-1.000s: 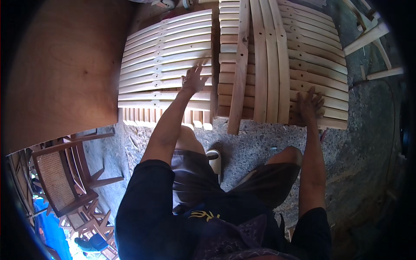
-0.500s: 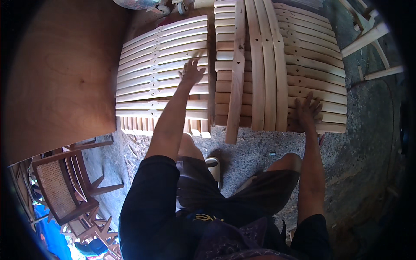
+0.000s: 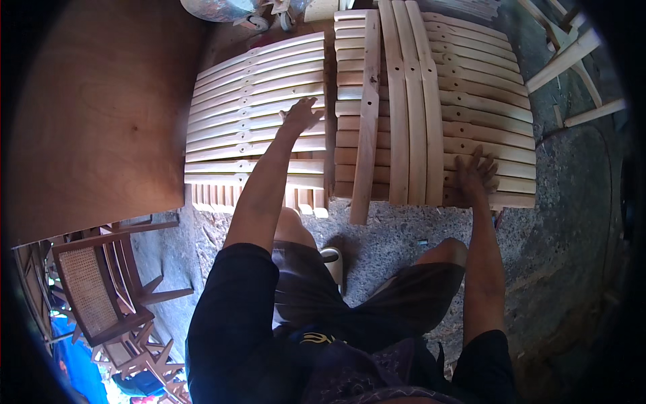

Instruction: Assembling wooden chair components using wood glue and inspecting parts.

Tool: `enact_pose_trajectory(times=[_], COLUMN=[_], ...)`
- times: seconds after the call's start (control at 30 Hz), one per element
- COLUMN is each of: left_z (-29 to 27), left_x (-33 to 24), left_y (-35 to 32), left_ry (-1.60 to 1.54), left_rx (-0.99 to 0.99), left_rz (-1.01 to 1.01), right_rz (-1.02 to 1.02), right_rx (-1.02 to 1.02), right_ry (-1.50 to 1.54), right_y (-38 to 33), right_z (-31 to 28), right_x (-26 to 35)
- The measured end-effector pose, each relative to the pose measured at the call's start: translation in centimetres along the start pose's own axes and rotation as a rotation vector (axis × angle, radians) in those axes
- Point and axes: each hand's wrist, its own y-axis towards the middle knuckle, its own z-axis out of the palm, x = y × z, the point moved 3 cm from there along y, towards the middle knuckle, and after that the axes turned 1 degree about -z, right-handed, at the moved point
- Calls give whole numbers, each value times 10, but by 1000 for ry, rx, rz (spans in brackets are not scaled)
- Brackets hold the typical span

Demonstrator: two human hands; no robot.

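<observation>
My left hand [image 3: 301, 117], fingers stretched out and holding nothing, is over the right part of a stack of pale wooden slats [image 3: 222, 108]; whether it touches them I cannot tell. Each slat has a dark hole near its middle. Fingers spread, my right hand [image 3: 478, 175] lies on the near slats of a second stack [image 3: 484, 84]. Across this stack, between my hands, three curved slats [image 3: 415, 121] lie lengthwise side by side. A single slat [image 3: 367, 128] rests just left of them, its near end jutting past the stack.
A large brown wooden panel [image 3: 101, 121] stands at the left. Below it are dark wooden chairs with woven cane [image 3: 89, 286]. Pale wooden frame parts [image 3: 565, 64] are at the far right. Caster wheels [image 3: 286, 22] show at the top, and rough concrete floor [image 3: 383, 249] lies beneath.
My left hand has tilted a little to the right, its fingers now pointing more that way. My right hand stays on the same slats. The view has shifted slightly.
</observation>
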Motion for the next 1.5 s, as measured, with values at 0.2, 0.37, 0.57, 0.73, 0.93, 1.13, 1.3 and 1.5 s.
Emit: enact_pose_trajectory(times=[0.2, 0.37, 0.57, 0.73, 0.93, 1.13, 1.3, 1.5], left_z=[1, 20, 52, 49, 51, 53, 58, 54], left_x=[37, 30, 42, 57, 74, 62, 87, 86], left_y=[-37, -98, -135, -131, -129, -126, -132, -146], left_ry=[-134, 63, 425, 341, 193, 158, 172, 174], left_rx=[-148, 220, 299, -28, -74, -67, -105, 7], left_rz=[209, 120, 169, 312, 226, 181, 183, 193], right_rz=[-72, -138, -360, -230, -490, -225, -293, -174], right_rx=[-69, -139, -387, -222, -175, -141, -232, -134], right_ry=[7, -31, -68, -132, -244, -151, 60, 86], right_y=[12, 29, 55, 66, 60, 67, 47, 37], right_z=[19, 37, 45, 54, 55, 56, 44, 44], right_x=[-3, -38, -48, -52, -46, -71, -29, -12])
